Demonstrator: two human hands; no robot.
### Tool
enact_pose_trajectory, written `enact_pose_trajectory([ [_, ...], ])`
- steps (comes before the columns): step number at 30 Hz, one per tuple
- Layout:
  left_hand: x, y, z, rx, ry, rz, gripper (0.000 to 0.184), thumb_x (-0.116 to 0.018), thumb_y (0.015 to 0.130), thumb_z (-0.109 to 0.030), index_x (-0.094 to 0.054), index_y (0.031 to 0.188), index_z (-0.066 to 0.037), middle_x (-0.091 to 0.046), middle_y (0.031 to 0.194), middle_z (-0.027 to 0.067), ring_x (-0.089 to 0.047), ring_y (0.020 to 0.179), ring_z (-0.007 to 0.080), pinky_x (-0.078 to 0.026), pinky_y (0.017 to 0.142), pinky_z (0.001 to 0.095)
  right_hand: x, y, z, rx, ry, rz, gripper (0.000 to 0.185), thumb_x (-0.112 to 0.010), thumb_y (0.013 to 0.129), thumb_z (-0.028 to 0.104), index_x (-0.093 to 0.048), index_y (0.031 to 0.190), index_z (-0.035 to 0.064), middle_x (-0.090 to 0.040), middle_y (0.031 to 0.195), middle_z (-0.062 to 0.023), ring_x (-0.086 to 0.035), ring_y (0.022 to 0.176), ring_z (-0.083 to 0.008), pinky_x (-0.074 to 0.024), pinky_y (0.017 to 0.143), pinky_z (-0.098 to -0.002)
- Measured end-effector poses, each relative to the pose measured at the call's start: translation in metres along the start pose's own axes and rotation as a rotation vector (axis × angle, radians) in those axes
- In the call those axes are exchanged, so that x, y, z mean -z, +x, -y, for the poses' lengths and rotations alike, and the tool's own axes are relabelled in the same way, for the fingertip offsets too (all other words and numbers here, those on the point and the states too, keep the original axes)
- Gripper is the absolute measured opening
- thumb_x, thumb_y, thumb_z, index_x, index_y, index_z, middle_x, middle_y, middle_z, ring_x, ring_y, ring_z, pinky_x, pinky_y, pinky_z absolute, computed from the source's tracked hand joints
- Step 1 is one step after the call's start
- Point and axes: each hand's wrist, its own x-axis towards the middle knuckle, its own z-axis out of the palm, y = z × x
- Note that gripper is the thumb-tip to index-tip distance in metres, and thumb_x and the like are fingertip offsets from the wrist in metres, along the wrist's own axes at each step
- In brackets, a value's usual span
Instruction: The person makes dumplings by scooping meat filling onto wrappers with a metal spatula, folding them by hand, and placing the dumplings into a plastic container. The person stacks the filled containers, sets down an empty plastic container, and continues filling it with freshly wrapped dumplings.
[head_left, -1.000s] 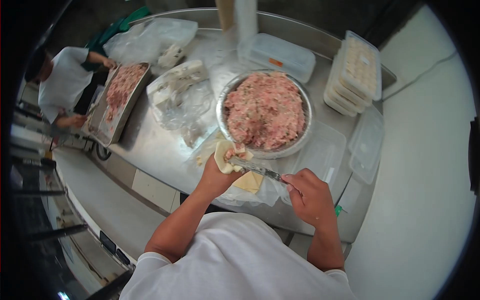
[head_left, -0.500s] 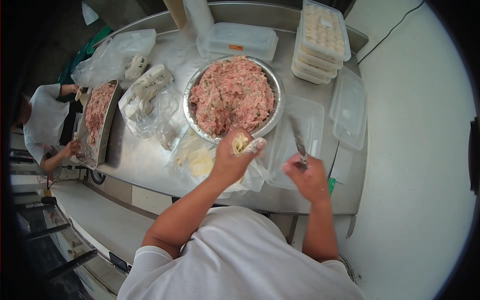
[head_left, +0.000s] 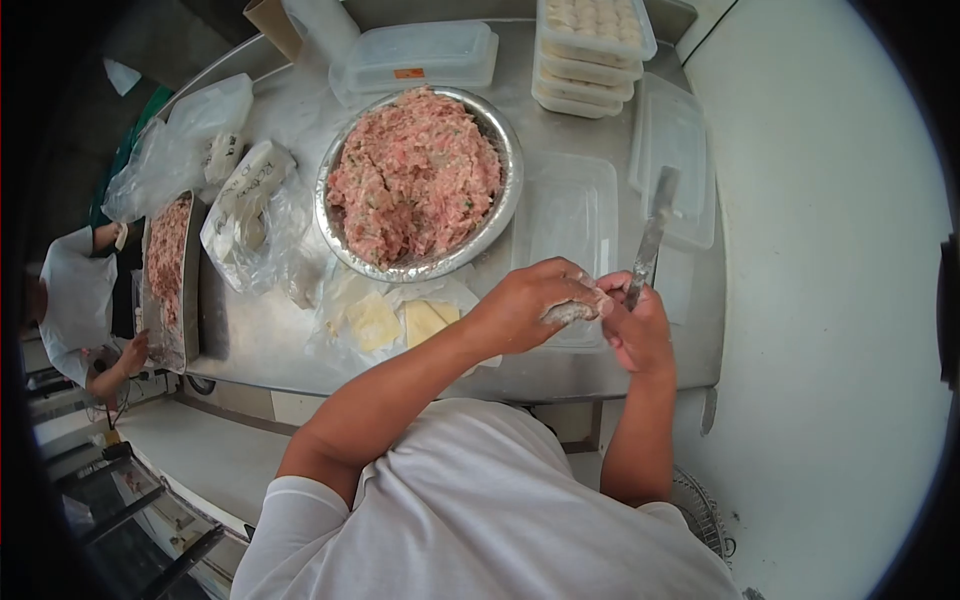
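Note:
My left hand point(head_left: 532, 305) is closed, palm turned down, its thumb coated white. The yellow dumpling it held earlier is hidden by the fingers. My right hand point(head_left: 638, 328) grips a flat metal spatula point(head_left: 655, 230), blade pointing up and away, smeared along its length. The fingertips of both hands meet above the near part of a clear plastic tray point(head_left: 568, 190). Behind my left hand stands a steel bowl point(head_left: 512, 205) heaped with pinkish ground meat point(head_left: 415, 170). Yellow square wrappers point(head_left: 428, 320) lie on plastic sheeting left of that hand.
Stacked plastic boxes of dumplings point(head_left: 590, 65) stand at the back right, near clear lids point(head_left: 680, 130). A closed plastic box point(head_left: 420, 55) sits behind the bowl. Wrapped packages point(head_left: 245, 200) lie left. Another person point(head_left: 80, 290) works beside a meat-filled metal tray point(head_left: 190, 270). A wall borders the right.
My left hand has moved right and turned over, hiding the dumpling, and now meets my right hand. The spatula has swung to point up and right. The view has shifted rightward.

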Motion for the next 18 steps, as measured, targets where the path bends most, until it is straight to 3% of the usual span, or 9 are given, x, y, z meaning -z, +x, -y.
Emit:
enact_pose_trajectory([
  [2, -0.012, 0.005, 0.029, -0.031, 0.091, 0.049, 0.022, -0.076, 0.079, -0.006, -0.072, 0.101, -0.006, -0.067, 0.103, 0.0141, -0.068, 0.091, 0.0328, -0.055, 0.081, 0.0394, 0.012, -0.002, 0.004, 0.038, -0.674, -0.292, 0.029, -0.075, 0.085, 0.018, -0.064, 0.105, 0.0014, -0.063, 0.081, -0.003, -0.055, 0.061, -0.0112, -0.0453, 0.057, -0.0264],
  [3, -0.02, 0.005, 0.043, 0.061, 0.136, 0.113, 0.019, -0.075, 0.08, -0.006, -0.071, 0.098, -0.005, -0.066, 0.101, 0.015, -0.066, 0.09, 0.034, -0.054, 0.08, 0.0401, 0.015, -0.003, 0.002, 0.036, -0.672, -0.301, 0.029, -0.075, 0.085, 0.018, -0.064, 0.105, 0.0014, -0.063, 0.081, -0.003, -0.055, 0.061, -0.0112, -0.0453, 0.057, -0.0264],
  [5, -0.036, 0.003, 0.063, 0.148, 0.179, 0.182, 0.016, -0.074, 0.08, -0.006, -0.071, 0.096, -0.005, -0.066, 0.099, 0.0159, -0.065, 0.089, 0.0351, -0.053, 0.079, 0.0407, 0.025, 0.0, -0.008, -0.028, -0.971, -0.536, 0.038, -0.076, 0.084, 0.024, -0.065, 0.11, -0.0009, -0.065, 0.081, -0.0061, -0.06, 0.071, -0.0152, -0.0491, 0.07, -0.03],
  [8, -0.057, -0.006, 0.079, 0.235, 0.167, 0.24, 0.013, -0.069, 0.079, -0.004, -0.07, 0.092, -0.004, -0.064, 0.095, 0.0172, -0.063, 0.09, 0.0372, -0.051, 0.08, 0.0427, 0.039, 0.003, -0.035, -0.043, -0.932, -0.557, 0.04, -0.075, 0.085, 0.026, -0.064, 0.111, -0.0017, -0.066, 0.082, -0.0091, -0.062, 0.074, -0.0165, -0.0502, 0.072, -0.0306],
  [14, -0.087, -0.018, 0.098, 0.228, 0.11, 0.259, 0.03, -0.063, 0.076, 0.002, -0.067, 0.106, -0.004, -0.066, 0.097, 0.0184, -0.062, 0.096, 0.0385, -0.05, 0.085, 0.0452, 0.05, 0.008, -0.065, 0.002, -0.848, -0.624, 0.037, -0.073, 0.087, 0.025, -0.064, 0.111, -0.0017, -0.07, 0.088, -0.0111, -0.066, 0.078, -0.0207, -0.0516, 0.074, -0.033],
  [18, -0.079, -0.022, 0.083, 0.189, 0.356, 0.282, 0.036, -0.064, 0.078, 0.004, -0.066, 0.112, -0.006, -0.067, 0.108, 0.0162, -0.062, 0.105, 0.0365, -0.05, 0.092, 0.0453, 0.042, 0.006, -0.055, 0.066, -1.024, -0.615, 0.037, -0.072, 0.088, 0.025, -0.064, 0.112, -0.0025, -0.069, 0.089, -0.0123, -0.065, 0.08, -0.0206, -0.0516, 0.075, -0.0328],
])
